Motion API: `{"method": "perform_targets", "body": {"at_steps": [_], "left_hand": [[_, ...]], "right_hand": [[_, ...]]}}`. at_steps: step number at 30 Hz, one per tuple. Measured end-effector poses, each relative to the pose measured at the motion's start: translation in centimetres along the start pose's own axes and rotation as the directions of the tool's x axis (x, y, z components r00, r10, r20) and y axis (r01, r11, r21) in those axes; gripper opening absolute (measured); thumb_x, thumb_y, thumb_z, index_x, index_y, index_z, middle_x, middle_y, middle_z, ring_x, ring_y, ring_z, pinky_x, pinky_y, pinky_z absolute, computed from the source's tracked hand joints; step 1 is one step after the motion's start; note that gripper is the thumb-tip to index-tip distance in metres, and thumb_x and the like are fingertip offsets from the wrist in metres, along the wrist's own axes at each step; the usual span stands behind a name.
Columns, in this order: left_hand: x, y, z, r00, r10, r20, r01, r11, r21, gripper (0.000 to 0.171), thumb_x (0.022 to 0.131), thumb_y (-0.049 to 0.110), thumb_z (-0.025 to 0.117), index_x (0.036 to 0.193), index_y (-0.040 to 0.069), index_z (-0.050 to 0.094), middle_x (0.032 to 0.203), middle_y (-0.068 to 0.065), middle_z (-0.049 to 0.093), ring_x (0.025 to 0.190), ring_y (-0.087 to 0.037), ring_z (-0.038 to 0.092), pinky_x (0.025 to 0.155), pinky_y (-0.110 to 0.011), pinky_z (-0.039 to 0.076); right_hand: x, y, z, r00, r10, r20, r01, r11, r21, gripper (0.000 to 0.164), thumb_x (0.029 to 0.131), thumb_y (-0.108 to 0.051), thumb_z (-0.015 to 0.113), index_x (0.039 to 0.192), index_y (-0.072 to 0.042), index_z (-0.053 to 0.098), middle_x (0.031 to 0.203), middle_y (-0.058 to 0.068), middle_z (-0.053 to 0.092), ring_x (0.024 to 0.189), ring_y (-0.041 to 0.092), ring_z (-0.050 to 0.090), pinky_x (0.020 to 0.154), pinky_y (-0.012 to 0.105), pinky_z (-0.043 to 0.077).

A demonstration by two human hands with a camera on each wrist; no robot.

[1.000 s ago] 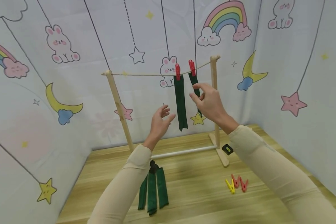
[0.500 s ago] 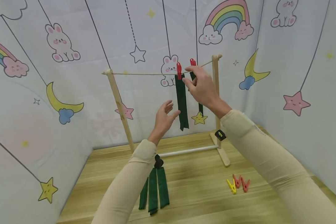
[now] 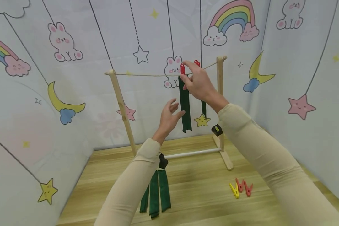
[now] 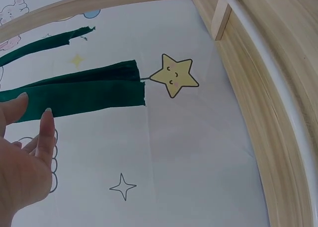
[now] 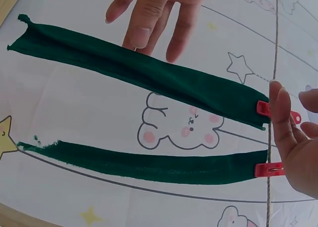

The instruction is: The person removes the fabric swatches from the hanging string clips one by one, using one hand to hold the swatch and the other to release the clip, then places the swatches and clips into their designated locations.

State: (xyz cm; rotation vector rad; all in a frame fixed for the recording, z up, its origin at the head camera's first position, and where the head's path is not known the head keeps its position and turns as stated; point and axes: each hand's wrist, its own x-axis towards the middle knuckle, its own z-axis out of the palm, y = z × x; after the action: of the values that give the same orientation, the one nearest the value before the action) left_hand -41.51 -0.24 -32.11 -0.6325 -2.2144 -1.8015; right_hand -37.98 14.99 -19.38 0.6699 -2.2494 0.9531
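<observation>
Two dark green fabric strips hang from a cord [image 3: 147, 75], each held by a red clothespin. My right hand [image 3: 201, 82] is at the left clothespin [image 3: 182, 69], thumb and index finger apart on either side of it; no firm pinch shows. Behind that hand, the right clothespin [image 3: 197, 63] and most of its narrower strip [image 3: 204, 108] are hidden in the head view. The right wrist view shows both clothespins on the cord. My left hand [image 3: 169, 118], fingers loosely bent, is beside the wider strip [image 5: 149, 70]; whether it touches the fabric I cannot tell.
A wooden frame with posts [image 3: 220, 88] carries the cord, with a white rod [image 3: 195, 153] low down. More green strips [image 3: 164, 191] lie on the wooden table at front. One yellow clothespin [image 3: 234, 190] and two red clothespins [image 3: 244, 187] lie at right.
My right hand has moved left and up, from beside the narrower strip to the left clothespin. My left hand has risen slightly and shifted right, closer to the wider strip.
</observation>
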Motion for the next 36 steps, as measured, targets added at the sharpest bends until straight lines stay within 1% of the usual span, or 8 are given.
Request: {"method": "perform_targets", "body": {"at_steps": [3,6,10,13,17,24,29,36], "left_hand": [[0.1,0.1,0.2,1.000,-0.005,0.001,0.005,1.000,0.013,0.067,0.094,0.007,0.070,0.152,0.009,0.038,0.148,-0.015,0.049,0.136,-0.024,0.047,0.104,-0.040,0.046],[0.1,0.1,0.6,1.000,0.001,-0.007,-0.001,1.000,0.006,0.065,0.095,0.006,0.069,0.152,0.009,0.038,0.146,-0.014,0.051,0.135,-0.022,0.049,0.102,-0.038,0.047],[-0.1,0.0,1.1,1.000,0.013,-0.015,-0.014,0.998,-0.054,0.061,0.097,0.005,0.066,0.151,0.007,0.039,0.144,-0.015,0.053,0.132,-0.023,0.052,0.095,-0.035,0.052],[-0.1,0.1,1.5,0.999,0.023,-0.022,-0.025,0.996,-0.088,0.057,0.098,0.004,0.064,0.150,0.006,0.040,0.141,-0.016,0.056,0.128,-0.023,0.055,0.090,-0.035,0.055],[0.0,0.1,1.7,0.999,0.020,-0.039,-0.023,0.995,-0.101,0.050,0.099,0.004,0.063,0.145,0.006,0.045,0.133,-0.014,0.061,0.121,-0.022,0.060,0.087,-0.036,0.056],[-0.1,0.3,2.1,0.999,0.021,-0.033,-0.024,0.995,-0.099,0.040,0.099,0.005,0.061,0.138,0.002,0.051,0.123,-0.016,0.065,0.112,-0.023,0.063,0.084,-0.035,0.057],[-0.2,0.2,2.3,0.999,0.015,-0.034,-0.017,0.997,-0.073,0.028,0.099,0.004,0.061,0.126,-0.004,0.059,0.111,-0.016,0.065,0.101,-0.025,0.065,0.078,-0.031,0.058],[-0.3,0.1,2.2,1.000,-0.002,-0.026,-0.001,0.995,-0.098,0.022,0.099,0.002,0.060,0.119,-0.006,0.062,0.107,-0.016,0.062,0.102,-0.028,0.067,0.077,-0.030,0.058]], "right_hand": [[0.5,-0.1,0.1,1.000,0.023,0.004,-0.023,1.000,0.019,0.053,0.105,-0.014,0.053,0.153,-0.003,0.035,0.106,0.016,0.065,0.071,0.025,0.070,0.061,0.025,0.053],[0.9,0.0,0.3,0.999,0.049,0.017,-0.049,0.997,0.051,0.051,0.106,-0.014,0.050,0.154,-0.004,0.034,0.129,0.017,0.061,0.069,0.025,0.070,0.061,0.024,0.052],[1.3,0.1,0.4,0.997,0.072,0.033,-0.074,0.995,0.073,0.050,0.107,-0.013,0.047,0.154,-0.004,0.033,0.154,0.013,0.042,0.068,0.026,0.069,0.058,0.023,0.052],[1.6,0.2,0.3,0.996,0.081,0.036,-0.083,0.995,0.061,0.049,0.107,-0.014,0.046,0.153,-0.003,0.033,0.154,0.013,0.043,0.068,0.025,0.068,0.059,0.026,0.053],[1.9,0.1,0.1,0.994,0.097,0.041,-0.099,0.994,0.045,0.048,0.108,-0.015,0.044,0.153,0.000,0.034,0.150,0.014,0.047,0.069,0.025,0.068,0.075,0.029,0.054],[2.2,-0.2,-0.1,0.991,0.122,0.057,-0.124,0.992,0.032,0.049,0.108,-0.016,0.043,0.153,0.001,0.033,0.144,0.015,0.051,0.072,0.023,0.065,0.061,0.024,0.047],[2.3,-0.1,0.0,0.990,0.124,0.061,-0.125,0.992,0.012,0.047,0.108,-0.014,0.043,0.153,0.001,0.035,0.138,0.015,0.053,0.076,0.022,0.062,0.066,0.025,0.049],[2.3,0.1,0.1,0.991,0.128,0.038,-0.129,0.991,0.021,0.037,0.107,-0.010,0.044,0.143,0.002,0.047,0.128,0.016,0.056,0.079,0.024,0.060,0.077,0.031,0.052]]}}
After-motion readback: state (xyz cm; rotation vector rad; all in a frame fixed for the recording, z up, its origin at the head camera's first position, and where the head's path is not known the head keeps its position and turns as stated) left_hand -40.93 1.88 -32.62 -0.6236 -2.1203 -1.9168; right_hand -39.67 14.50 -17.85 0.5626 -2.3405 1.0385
